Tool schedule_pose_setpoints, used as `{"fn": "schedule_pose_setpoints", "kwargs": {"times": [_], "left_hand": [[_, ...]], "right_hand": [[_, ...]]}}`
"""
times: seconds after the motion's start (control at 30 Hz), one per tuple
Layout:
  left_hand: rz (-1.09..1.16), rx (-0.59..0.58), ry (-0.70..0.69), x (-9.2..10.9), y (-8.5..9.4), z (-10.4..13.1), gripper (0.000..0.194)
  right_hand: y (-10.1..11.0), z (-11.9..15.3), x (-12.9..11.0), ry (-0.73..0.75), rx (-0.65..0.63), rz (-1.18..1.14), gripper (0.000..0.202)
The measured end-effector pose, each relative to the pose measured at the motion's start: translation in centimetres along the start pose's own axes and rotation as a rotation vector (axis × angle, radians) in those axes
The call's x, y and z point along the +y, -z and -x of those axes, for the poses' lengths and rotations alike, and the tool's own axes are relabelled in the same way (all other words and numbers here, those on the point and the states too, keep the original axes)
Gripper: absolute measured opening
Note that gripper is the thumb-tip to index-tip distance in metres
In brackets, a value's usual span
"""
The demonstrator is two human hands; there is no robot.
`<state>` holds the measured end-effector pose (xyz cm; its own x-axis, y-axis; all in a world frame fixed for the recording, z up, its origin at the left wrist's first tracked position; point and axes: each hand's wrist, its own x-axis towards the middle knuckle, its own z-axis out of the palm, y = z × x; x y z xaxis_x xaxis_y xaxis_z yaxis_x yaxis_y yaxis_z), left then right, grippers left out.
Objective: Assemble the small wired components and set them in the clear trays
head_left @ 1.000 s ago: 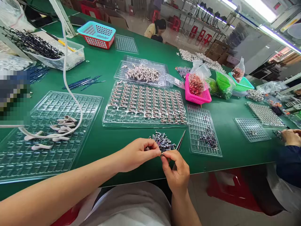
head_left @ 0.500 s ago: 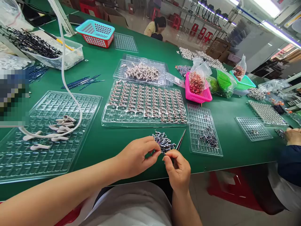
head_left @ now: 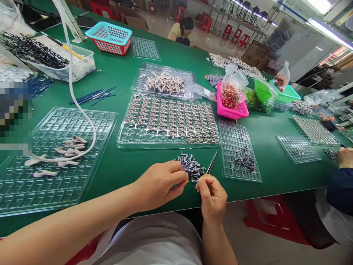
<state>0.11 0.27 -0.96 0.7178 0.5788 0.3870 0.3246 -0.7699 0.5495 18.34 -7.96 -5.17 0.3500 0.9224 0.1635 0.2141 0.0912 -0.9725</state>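
My left hand is closed in a pinch at the near edge of a pile of small dark wired components. Opposite it, my right hand pinches one small wired component. A thin wire seems to run from this piece towards my left fingertips, though the detail there is tiny. Metal tweezers lie just beyond my right fingers. Farther up stands a clear tray with rows of small round-headed, pale parts in its pockets.
Right of the tweezers lies another clear tray with dark components. A large tray with white clip-like parts sits left, crossed by a white tube. A pink basket stands farther back. A co-worker's hand is at far right.
My right hand has moved slightly right, away from my left, widening the gap between their fingertips. The small component has gone with the right fingers. The view has shifted a little.
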Motion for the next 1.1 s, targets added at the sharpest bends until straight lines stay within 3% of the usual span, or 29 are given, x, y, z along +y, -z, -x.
{"fn": "schedule_pose_setpoints", "kwargs": {"times": [0.23,0.37,0.5,0.63,0.73,0.87,1.1], "left_hand": [[0.031,-0.013,0.026,0.0,0.0,0.0,0.018],[0.199,-0.062,0.251,-0.1,0.4,-0.6,0.015],[0.647,-0.174,0.66,0.0,1.4,-1.3,0.016],[1.189,-0.137,0.839,0.1,2.0,-1.5,0.025],[1.273,-0.109,0.847,0.1,1.5,-1.3,0.024],[1.125,-0.147,0.771,0.0,0.4,-1.0,0.022],[0.938,-0.067,0.701,0.5,-0.4,-0.7,0.019]], "right_hand": [[-0.2,-0.1,0.4,-0.017,0.083,-0.087,0.015],[-0.3,-0.2,1.1,0.004,0.14,-0.115,0.016],[-0.3,-0.4,1.4,0.03,0.172,-0.089,0.016],[-0.3,-0.3,1.4,0.048,0.18,-0.078,0.013],[-0.3,-0.1,1.2,0.057,0.185,-0.066,0.011],[-0.3,0.2,1.1,0.105,0.201,-0.022,0.007],[-0.1,0.8,1.0,0.211,0.124,0.094,0.008]]}}
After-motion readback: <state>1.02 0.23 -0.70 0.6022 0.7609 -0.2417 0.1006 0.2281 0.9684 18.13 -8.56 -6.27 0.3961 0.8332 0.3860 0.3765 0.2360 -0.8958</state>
